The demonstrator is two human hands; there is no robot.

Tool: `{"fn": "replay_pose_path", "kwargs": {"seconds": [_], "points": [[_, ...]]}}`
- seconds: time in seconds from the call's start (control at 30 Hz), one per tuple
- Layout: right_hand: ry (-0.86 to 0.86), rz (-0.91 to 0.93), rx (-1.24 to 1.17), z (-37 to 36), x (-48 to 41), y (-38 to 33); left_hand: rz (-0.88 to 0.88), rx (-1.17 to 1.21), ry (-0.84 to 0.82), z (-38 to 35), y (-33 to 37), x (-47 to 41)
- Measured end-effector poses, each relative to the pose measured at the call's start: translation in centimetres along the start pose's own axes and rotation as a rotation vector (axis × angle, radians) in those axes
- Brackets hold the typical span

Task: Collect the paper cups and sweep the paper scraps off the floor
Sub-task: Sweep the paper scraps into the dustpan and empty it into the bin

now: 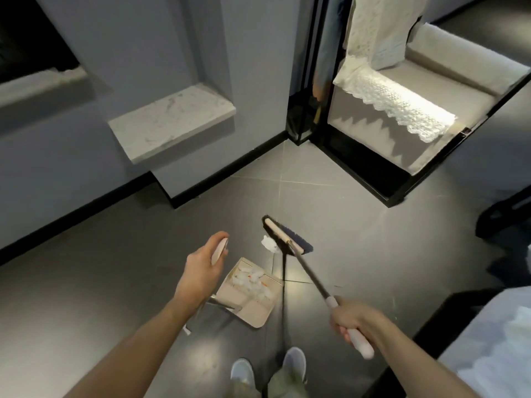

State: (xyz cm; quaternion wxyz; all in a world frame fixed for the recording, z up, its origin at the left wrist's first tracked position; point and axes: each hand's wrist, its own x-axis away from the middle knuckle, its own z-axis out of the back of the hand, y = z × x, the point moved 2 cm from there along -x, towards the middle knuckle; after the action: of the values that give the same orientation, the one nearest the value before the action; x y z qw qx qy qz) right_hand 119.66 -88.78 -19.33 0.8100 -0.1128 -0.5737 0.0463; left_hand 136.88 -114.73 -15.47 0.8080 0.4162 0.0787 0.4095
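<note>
Our left hand point(205, 265) curls round the dustpan point(253, 308) handle; scraps point(253, 281) lie inside the dustpan. Just beyond the dustpan, 1 paper scrap point(268, 244) touches the broom point(287, 235), whose handle our right hand point(352, 317) grips

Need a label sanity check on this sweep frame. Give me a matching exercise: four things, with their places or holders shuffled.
Things:
1. broom
2. dustpan
3. loose scrap
4. scrap pile

Places:
a. inside the dustpan
b. handle gripped by the right hand
c. on the floor beside the broom head
d. handle gripped by the left hand

Pairs: 1-b; 2-d; 3-c; 4-a
</note>
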Motion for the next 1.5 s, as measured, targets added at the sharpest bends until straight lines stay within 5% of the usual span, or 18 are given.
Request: {"fn": "replay_pose_path", "kwargs": {"seconds": [0.23,0.4,0.6,0.87,1.17,1.5], "points": [[-0.208,-0.057,0.084,-2.4,5.3,-0.2,-0.037,0.026,0.027,0.0,0.9,-0.2],[-0.435,-0.145,-0.182,1.1,8.8,-0.3,-0.036,0.057,0.019,0.1,0.6,1.2],[-0.376,-0.084,-0.307,4.8,11.0,-0.2,0.038,0.068,0.135,0.9,-1.3,6.4],[-0.353,-0.040,-0.179,5.5,13.3,-3.2,0.114,0.064,0.410,1.8,-4.4,17.4],[-0.323,0.178,0.208,-7.9,12.3,-6.5,0.320,0.132,0.635,3.1,-8.3,31.9],[-0.284,0.235,0.588,-23.4,9.7,-5.6,0.494,0.117,0.666,5.6,-14.7,40.4]]}}
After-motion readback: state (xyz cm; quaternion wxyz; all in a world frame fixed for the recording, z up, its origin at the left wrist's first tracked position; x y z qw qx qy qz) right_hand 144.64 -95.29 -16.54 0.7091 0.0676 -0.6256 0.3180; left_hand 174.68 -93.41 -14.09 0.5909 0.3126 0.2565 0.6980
